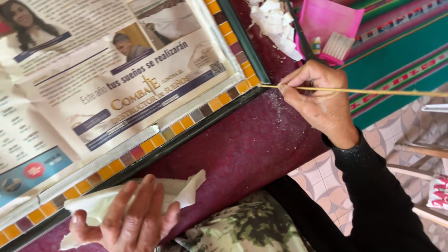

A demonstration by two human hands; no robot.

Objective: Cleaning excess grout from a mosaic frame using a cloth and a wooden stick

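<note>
My right hand (317,95) pinches a thin wooden stick (373,92), with its tip touching the orange and purple mosaic tile border (154,142) of a dark green frame (242,42). The frame's middle is covered with newspaper (93,79). My left hand (133,217) presses a crumpled white cloth (107,200) against the frame's lower edge.
The frame lies on a dark red cloth (242,149). At the top sit a heap of white paper scraps (275,23) and a pink tray (326,23) holding small items. A striped green cloth (401,51) lies to the right, above a patterned tiled floor (322,182).
</note>
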